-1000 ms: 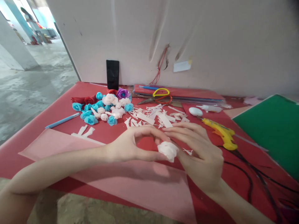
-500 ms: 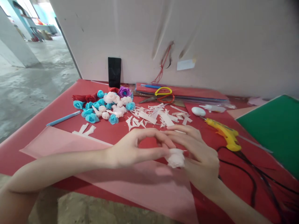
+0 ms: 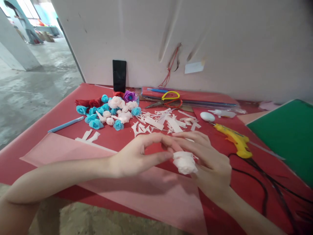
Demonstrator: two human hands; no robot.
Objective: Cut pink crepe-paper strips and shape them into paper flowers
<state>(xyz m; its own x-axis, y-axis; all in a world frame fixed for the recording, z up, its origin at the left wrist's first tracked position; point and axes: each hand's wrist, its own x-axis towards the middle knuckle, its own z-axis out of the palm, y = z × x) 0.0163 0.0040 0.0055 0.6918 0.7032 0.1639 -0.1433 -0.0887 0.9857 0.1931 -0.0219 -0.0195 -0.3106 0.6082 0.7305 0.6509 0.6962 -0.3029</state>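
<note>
A small white paper rose [image 3: 185, 163] hangs between my hands, above the pale pink sheet [image 3: 146, 192]. My left hand [image 3: 144, 151] reaches in from the left, its thumb and bent fingers closed on the rose's left edge. Over the far side of the flower curves my right hand [image 3: 211, 160], fingers bent and closed around it; its thumb is mostly hidden. White paper scraps [image 3: 161, 120] lie just beyond my fingers.
Blue, white, red and purple paper flowers [image 3: 107, 111] are heaped at the back left, with a phone [image 3: 119, 75] upright behind. Scissors [image 3: 166, 101] lie by the wall. At right are a yellow glue gun [image 3: 233, 138], its black cord and a green sheet [image 3: 286, 137].
The white paper rose has turned and tilted a little between my fingers, shifting slightly right and up. My left thumb has moved back a little. Far off, a person at upper left has shifted.
</note>
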